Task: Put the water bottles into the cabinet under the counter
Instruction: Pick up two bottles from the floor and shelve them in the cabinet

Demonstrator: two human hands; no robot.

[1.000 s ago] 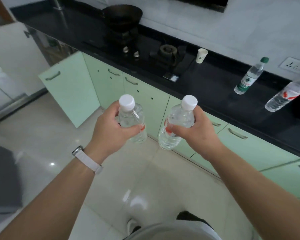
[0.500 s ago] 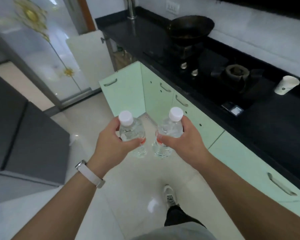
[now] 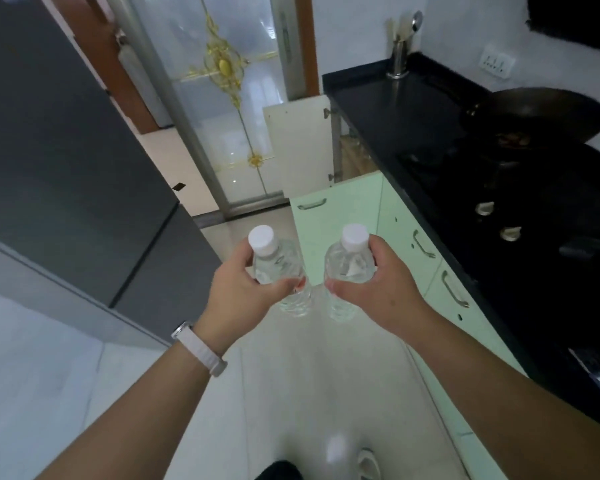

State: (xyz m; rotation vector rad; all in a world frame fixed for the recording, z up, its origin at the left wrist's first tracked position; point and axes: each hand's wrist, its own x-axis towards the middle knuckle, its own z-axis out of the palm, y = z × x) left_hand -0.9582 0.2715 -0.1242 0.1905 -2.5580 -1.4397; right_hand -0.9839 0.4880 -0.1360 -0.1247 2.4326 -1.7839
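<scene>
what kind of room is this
A home kitchen, most likely: a black counter carries a wok on a gas stove, pale green cabinets run beneath, and a tap stands at the far end.

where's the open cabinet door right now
In the head view, the open green door stands just beyond the two held bottles, swung out from the cabinets under the black counter, with a white door open behind it.

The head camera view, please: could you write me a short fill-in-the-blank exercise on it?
1. Each hand holds one water ____.
2. The caps on both bottles are ____.
3. The watch band is on the ____ wrist.
4. The green cabinet door ahead stands ____.

Missing words: bottle, white, left, open
</scene>
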